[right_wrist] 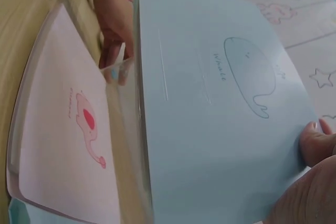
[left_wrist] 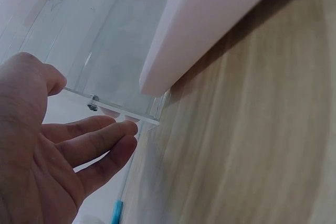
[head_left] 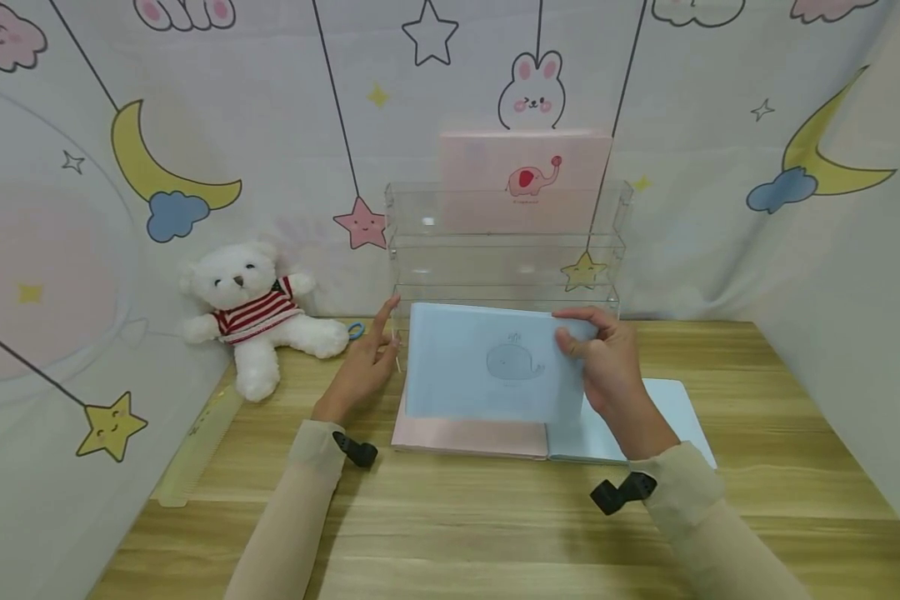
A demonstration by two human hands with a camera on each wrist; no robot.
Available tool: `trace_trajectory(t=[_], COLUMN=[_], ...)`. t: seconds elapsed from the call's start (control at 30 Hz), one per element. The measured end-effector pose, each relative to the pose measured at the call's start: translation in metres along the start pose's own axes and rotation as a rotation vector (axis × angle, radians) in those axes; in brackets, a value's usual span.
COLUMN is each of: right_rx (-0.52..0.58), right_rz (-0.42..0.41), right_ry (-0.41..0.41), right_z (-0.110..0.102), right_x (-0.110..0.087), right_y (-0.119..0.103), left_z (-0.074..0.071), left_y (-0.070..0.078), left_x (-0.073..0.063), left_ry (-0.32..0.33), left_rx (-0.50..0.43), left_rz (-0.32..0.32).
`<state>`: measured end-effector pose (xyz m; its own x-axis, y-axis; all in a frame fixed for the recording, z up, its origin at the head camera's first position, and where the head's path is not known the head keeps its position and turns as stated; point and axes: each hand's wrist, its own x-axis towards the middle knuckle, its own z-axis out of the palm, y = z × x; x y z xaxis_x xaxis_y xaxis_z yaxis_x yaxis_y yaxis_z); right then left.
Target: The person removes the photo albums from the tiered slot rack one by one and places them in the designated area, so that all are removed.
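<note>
My right hand (head_left: 617, 367) pinches a light blue notebook (head_left: 450, 358) by its right edge, thumb on the front cover. The notebook stands nearly upright in front of a clear acrylic rack (head_left: 510, 267); a whale drawing shows on its cover. My left hand (head_left: 363, 362) is at the rack's left side. In the left wrist view, its fairly straight fingers (left_wrist: 100, 142) touch the outside of the clear side panel (left_wrist: 126, 112). Below the raised notebook, a pink notebook (right_wrist: 68, 124) with an elephant and another blue notebook (head_left: 671, 417) lie side by side on the table.
Another pink elephant notebook (head_left: 487, 179) stands in the rack's top tier. A white teddy bear (head_left: 258, 312) sits at the left, near a blue ring-shaped item (head_left: 356, 330) and a yellowish translucent strip (head_left: 198, 446). A printed curtain (head_left: 270, 100) hangs behind the wooden table (head_left: 450, 525).
</note>
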<state>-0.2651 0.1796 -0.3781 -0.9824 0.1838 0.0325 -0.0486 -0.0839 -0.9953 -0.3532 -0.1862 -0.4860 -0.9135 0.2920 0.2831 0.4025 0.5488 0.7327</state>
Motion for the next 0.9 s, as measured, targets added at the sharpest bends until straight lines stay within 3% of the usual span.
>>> trace_trajectory(t=[0.43, 0.9], right_rx=[0.024, 0.009], right_rz=[0.125, 0.265], right_ry=[-0.017, -0.095], right_z=[-0.002, -0.001], right_x=[-0.02, -0.046], right_y=[0.015, 0.049], left_z=[0.0, 0.0], left_y=[0.0, -0.002], left_x=[0.001, 0.001], left_ry=[0.002, 0.0], left_rx=[-0.002, -0.013], left_rz=[0.008, 0.021])
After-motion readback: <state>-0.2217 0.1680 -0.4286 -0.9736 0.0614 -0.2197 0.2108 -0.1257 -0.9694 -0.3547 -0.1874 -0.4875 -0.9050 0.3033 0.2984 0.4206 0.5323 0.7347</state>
